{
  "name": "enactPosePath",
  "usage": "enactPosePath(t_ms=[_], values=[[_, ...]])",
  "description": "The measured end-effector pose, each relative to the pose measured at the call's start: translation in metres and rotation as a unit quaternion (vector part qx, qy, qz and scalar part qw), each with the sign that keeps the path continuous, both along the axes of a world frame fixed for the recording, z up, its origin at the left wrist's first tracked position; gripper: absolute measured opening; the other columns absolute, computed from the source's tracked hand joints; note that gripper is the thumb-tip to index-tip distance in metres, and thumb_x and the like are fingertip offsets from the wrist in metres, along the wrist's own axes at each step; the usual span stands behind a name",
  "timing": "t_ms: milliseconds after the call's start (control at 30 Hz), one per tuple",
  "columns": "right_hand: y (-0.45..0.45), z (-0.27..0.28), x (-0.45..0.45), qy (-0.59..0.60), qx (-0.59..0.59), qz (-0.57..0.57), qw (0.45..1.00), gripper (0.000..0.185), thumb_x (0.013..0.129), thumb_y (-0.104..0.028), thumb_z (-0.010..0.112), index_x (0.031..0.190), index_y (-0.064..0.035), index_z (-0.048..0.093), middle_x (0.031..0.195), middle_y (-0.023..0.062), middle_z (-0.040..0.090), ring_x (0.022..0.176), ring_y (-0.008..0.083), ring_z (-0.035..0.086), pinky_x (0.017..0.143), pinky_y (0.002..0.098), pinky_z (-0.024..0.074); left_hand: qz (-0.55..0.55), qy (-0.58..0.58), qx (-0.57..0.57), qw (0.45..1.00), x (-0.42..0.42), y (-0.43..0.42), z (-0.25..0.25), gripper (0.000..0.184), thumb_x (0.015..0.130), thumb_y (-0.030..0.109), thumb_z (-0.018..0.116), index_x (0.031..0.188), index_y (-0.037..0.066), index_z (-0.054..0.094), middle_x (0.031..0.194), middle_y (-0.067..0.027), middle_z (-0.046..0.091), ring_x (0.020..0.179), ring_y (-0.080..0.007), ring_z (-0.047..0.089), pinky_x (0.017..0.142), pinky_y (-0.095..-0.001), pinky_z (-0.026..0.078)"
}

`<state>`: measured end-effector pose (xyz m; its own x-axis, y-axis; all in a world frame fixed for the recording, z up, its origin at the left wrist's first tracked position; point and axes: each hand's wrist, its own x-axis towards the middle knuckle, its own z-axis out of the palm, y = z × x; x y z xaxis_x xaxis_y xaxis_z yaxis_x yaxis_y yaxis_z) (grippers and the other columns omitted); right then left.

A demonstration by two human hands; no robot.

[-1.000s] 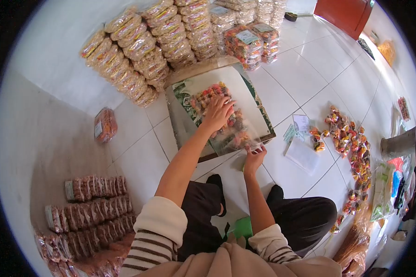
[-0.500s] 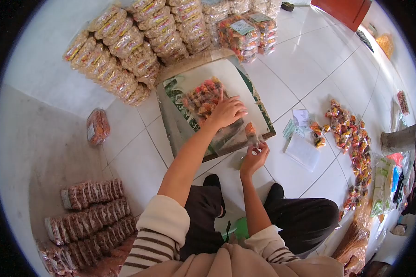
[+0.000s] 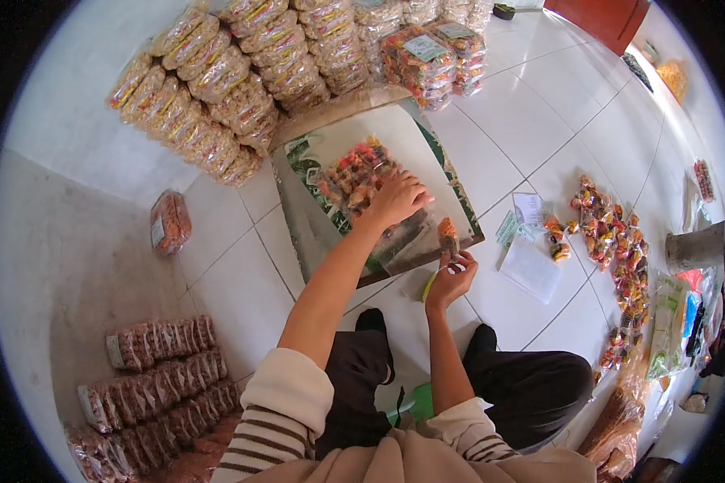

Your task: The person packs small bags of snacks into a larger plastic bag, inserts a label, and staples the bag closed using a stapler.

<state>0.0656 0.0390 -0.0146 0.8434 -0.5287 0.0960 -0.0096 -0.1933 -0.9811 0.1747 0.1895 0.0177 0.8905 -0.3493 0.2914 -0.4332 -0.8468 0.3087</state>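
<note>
Because the left hand (image 3: 399, 200) lies across its right part, the clear bag of colourful snacks (image 3: 356, 173) on the board (image 3: 395, 127) is partly hidden; that hand's fingers are loosely apart. Farther right, beside the board's near edge, the right hand (image 3: 453, 278) pinches a small orange-topped packet (image 3: 448, 231), covering its lower end.

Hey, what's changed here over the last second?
The left hand has moved rightward over the colourful wrapped snacks on the board. A small orange-topped packet now stands out at the right hand's fingertips; it didn't at first. The stacked packs and floor snacks stayed put.
</note>
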Motion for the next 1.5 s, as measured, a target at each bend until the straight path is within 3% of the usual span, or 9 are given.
enactPosePath(t_ms=[400,667,767,900,1000,1133,1167,1233,1500], values=[[0.007,-0.016,0.015,-0.061,-0.073,0.055,0.994,0.021,0.073,0.003,0.063,0.080,0.0000,0.043,0.078,0.0084,0.051,0.067,0.0144,0.054,0.058,0.0250,0.0464,0.042,0.027,-0.105,0.993,-0.005,-0.012,0.008,0.016,0.079,0.028,0.056,0.080,0.011,0.058,0.079,-0.0009,0.061,0.083,-0.0190,0.056,0.078,-0.0412,0.034],[0.012,-0.011,0.005,-0.070,-0.087,0.057,0.992,0.022,0.074,0.006,0.061,0.084,0.0008,0.042,0.080,0.0079,0.048,0.075,0.0160,0.058,0.058,0.0241,0.0465,0.011,0.107,-0.028,0.994,-0.006,-0.031,0.016,0.024,0.076,0.038,0.059,0.075,0.015,0.062,0.080,0.0003,0.061,0.084,-0.0164,0.057,0.096,-0.0550,0.016],[0.016,-0.012,0.003,-0.106,0.037,0.056,0.992,0.017,0.072,0.007,0.060,0.080,0.0018,0.045,0.079,0.0111,0.050,0.077,0.0224,0.055,0.062,0.0306,0.0434,-0.024,0.124,-0.041,0.991,-0.001,-0.034,0.009,0.022,0.077,0.035,0.059,0.074,0.013,0.062,0.079,-0.0008,0.062,0.080,-0.0182,0.058,0.097,-0.0541,0.014],[0.020,-0.016,0.017,-0.110,-0.076,0.066,0.989,0.015,0.074,0.007,0.058,0.080,0.0024,0.045,0.085,0.0117,0.053,0.085,0.0215,0.056,0.068,0.0297,0.0475,-0.079,0.125,-0.089,0.985,-0.005,-0.044,0.011,0.021,0.077,0.032,0.059,0.074,0.012,0.061,0.078,-0.0017,0.061,0.075,-0.0199,0.058,0.099,-0.0520,0.014],[0.029,0.002,0.032,-0.048,-0.029,0.051,0.997,0.012,0.075,0.007,0.057,0.082,0.0024,0.048,0.086,0.0116,0.056,0.088,0.0223,0.057,0.070,0.0302,0.0495,-0.098,0.201,-0.034,0.974,-0.006,-0.050,0.025,0.021,0.077,0.031,0.059,0.075,0.011,0.061,0.081,-0.0018,0.062,0.080,-0.0187,0.058,0.101,-0.0496,0.014],[0.027,-0.005,0.039,-0.077,0.163,0.096,0.979,0.023,0.078,0.004,0.055,0.101,0.0010,0.052,0.095,0.0123,0.052,0.079,0.0181,0.055,0.068,0.0248,0.0478,-0.025,0.039,-0.100,0.994,0.009,-0.031,0.025,0.018,0.081,0.028,0.055,0.092,0.015,0.060,0.101,-0.0021,0.058,0.103,-0.0203,0.049,0.103,-0.0513,0.010],[0.025,-0.011,0.040,-0.077,0.161,0.095,0.979,0.023,0.078,0.004,0.055,0.101,0.0010,0.052,0.095,0.0123,0.052,0.079,0.0181,0.055,0.068,0.0248,0.0478,0.047,-0.057,-0.099,0.992,0.013,-0.020,0.018,0.021,0.083,0.028,0.051,0.099,0.017,0.059,0.109,-0.0014,0.055,0.112,-0.0208,0.043,0.102,-0.0532,0.008],[0.022,-0.017,0.041,-0.141,-0.078,0.063,0.985,0.015,0.080,0.002,0.053,0.095,0.0016,0.055,0.100,0.0118,0.052,0.080,0.0187,0.055,0.069,0.0248,0.0484,0.100,-0.052,-0.034,0.993,0.007,0.004,0.009,0.024,0.085,0.030,0.047,0.104,0.019,0.057,0.114,0.0000,0.052,0.116,-0.0219,0.039,0.101,-0.0559,0.007],[0.034,-0.019,0.053,-0.114,-0.055,0.096,0.987,0.016,0.080,0.000,0.052,0.095,-0.0003,0.058,0.094,0.0092,0.058,0.086,0.0229,0.057,0.072,0.0277,0.0454,0.093,-0.059,0.061,0.992,-0.006,0.020,-0.011,0.029,0.088,0.037,0.040,0.111,0.025,0.053,0.123,0.0034,0.045,0.125,-0.0234,0.025,0.096,-0.0659,0.007]])
